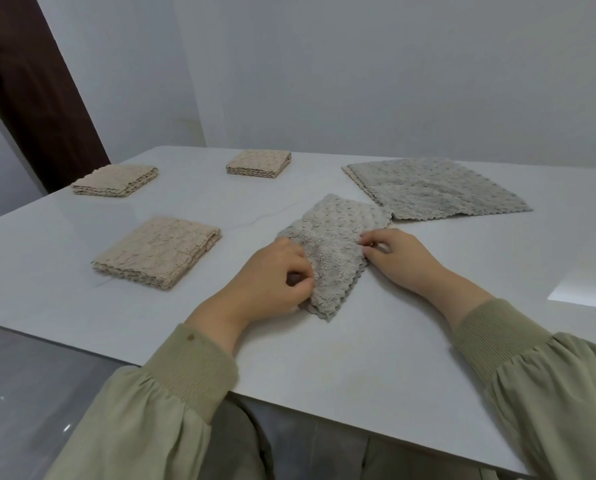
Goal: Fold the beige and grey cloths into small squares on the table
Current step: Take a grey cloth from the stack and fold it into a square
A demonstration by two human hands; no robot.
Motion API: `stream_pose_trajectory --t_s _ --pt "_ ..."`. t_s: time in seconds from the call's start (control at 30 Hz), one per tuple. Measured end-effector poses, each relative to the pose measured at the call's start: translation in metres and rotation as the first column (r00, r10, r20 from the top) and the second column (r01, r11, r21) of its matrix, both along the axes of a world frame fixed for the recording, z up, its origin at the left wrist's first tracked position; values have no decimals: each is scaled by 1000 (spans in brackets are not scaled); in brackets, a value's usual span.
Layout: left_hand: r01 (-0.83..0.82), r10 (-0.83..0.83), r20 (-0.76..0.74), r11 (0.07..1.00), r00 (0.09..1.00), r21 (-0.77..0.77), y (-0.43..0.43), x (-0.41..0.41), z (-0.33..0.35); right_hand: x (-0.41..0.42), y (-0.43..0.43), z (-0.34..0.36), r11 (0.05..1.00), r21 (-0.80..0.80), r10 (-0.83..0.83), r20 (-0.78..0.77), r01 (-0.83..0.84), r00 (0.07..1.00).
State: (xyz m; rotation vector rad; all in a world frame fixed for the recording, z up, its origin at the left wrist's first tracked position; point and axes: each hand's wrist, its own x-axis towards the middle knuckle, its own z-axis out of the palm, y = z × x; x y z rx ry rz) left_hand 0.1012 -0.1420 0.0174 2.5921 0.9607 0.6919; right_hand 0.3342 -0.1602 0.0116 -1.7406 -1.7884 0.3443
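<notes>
Two sets of fingers are gripping one grey cloth (336, 237) at the centre of the frame. The fingers (300, 261) of the left hand (272, 271) are curling over the cloth's left edge and pinching it against the thumb, bunching the fabric slightly there. The fingers (372, 240) of the right hand (402, 259) are bending inward and pinching the scalloped right edge, where several layers are showing.

The grey cloth is lying on the white table (376, 358) as a partly folded strip, running from the lower centre up towards the right. Its far end is reaching the near corner of a stack of flat grey cloths (438, 188) in the upper right; whether the two are touching cannot be told. A beige edge (349, 174) is peeking out from under that stack on its left side.

Three folded beige cloths are sitting apart on the left half of the table. The nearest beige cloth (158, 251) is lying just left of the left hand, a second beige cloth (116, 180) is resting near the far left edge, and a small beige square (259, 163) is sitting at the top centre.

Olive-green sleeves (518, 344) with ribbed cuffs are covering both wrists and coming in from the bottom of the frame. A pale wall (358, 71) is filling the background, with a dark brown door frame (37, 88) in the upper left.
</notes>
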Motion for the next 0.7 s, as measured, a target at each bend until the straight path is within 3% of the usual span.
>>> stream_pose_trajectory --t_s 0.17,0.33,0.43,0.57,0.7 --pt "68 -74 51 991 996 119 -12 14 -9 7 12 -4 990 114 -87 2 87 996" --pt "-246 226 125 952 966 181 -9 38 1 26 43 -6 937 223 -273 -8 268 962" --pt "-366 379 -70 918 923 150 -2 53 1 32 62 -8 898 256 -396 119 357 910" --pt "-325 327 -378 943 866 71 3 57 -7 36 80 -7 874 201 -483 249 444 839" --pt "-287 275 -450 957 850 44 4 54 -10 40 92 -5 875 182 -485 309 449 818"
